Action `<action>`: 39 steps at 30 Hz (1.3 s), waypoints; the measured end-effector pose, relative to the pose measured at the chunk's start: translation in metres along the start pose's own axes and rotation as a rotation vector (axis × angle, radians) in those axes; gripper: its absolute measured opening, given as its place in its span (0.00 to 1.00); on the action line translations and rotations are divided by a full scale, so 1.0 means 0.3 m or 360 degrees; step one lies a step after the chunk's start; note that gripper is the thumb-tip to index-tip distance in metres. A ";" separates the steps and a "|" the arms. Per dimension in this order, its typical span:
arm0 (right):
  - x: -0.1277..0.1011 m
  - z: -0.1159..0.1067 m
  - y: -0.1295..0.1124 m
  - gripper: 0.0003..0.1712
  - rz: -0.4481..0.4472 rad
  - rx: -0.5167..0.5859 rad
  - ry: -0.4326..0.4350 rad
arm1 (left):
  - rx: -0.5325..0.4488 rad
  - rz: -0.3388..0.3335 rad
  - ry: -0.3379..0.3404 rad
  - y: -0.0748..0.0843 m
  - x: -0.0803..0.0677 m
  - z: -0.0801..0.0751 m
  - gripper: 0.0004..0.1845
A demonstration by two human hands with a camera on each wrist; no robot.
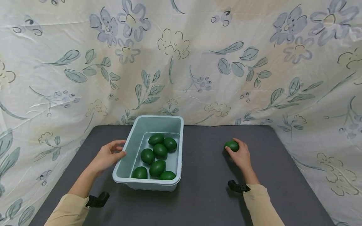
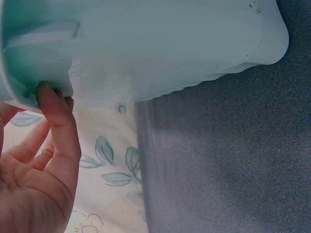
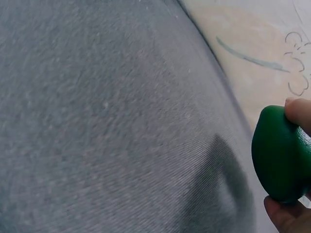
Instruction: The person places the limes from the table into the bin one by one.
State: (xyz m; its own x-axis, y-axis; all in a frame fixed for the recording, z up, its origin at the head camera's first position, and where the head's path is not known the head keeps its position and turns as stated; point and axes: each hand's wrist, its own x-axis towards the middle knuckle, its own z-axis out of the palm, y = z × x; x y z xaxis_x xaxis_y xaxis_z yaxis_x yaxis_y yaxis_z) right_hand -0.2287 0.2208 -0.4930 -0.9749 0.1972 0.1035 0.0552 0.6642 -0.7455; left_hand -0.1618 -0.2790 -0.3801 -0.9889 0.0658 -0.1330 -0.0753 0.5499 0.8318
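Note:
A pale blue-green plastic bin (image 1: 129, 160) stands on the dark table and holds several dark green, smooth, lime-like fruits (image 1: 157, 168). My left hand (image 1: 108, 156) is at the bin's left side and grips its rim between thumb and fingers; the left wrist view shows the thumb over the rim (image 2: 19, 99), some fingers hidden behind it. Off to the right of the bin, my right hand (image 1: 240, 155) pinches one more green fruit (image 1: 232, 145) between thumb and fingers. That fruit (image 3: 277, 154) looks oval and glossy in the right wrist view, cut by the frame's edge.
The dark grey table (image 1: 203, 175) reaches back to a flower-printed cloth (image 1: 198, 62), which also hangs along both sides. Black wrist straps (image 1: 97, 199) are on both forearms.

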 end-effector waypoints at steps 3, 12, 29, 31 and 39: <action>0.006 -0.003 -0.014 0.37 -0.0011 0.0003 -0.0024 | 0.0002 -0.0003 -0.0003 0.002 0.001 -0.001 0.29; 0.019 -0.003 -0.074 0.37 -0.0079 0.0011 -0.0036 | 0.0019 0.0004 0.0006 0.010 -0.001 -0.002 0.29; 0.030 0.006 -0.259 0.35 -0.0254 0.0078 -0.0084 | 0.0020 0.0003 0.0010 -0.001 -0.001 -0.002 0.29; 0.032 0.007 -0.282 0.35 -0.0270 0.0092 -0.0092 | 0.0016 0.0007 0.0010 -0.001 -0.001 -0.002 0.29; 0.035 0.010 -0.367 0.35 -0.0353 0.0156 -0.0113 | 0.0011 0.0009 0.0005 0.004 -0.005 0.000 0.30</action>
State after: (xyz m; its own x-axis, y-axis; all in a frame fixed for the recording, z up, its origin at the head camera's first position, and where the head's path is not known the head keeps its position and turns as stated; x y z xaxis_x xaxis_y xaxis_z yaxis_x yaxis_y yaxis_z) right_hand -0.2456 0.1475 -0.4119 -0.9737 0.0008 0.2279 -0.1798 0.6117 -0.7704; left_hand -0.1605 -0.2783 -0.3788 -0.9897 0.0661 -0.1266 -0.0690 0.5551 0.8289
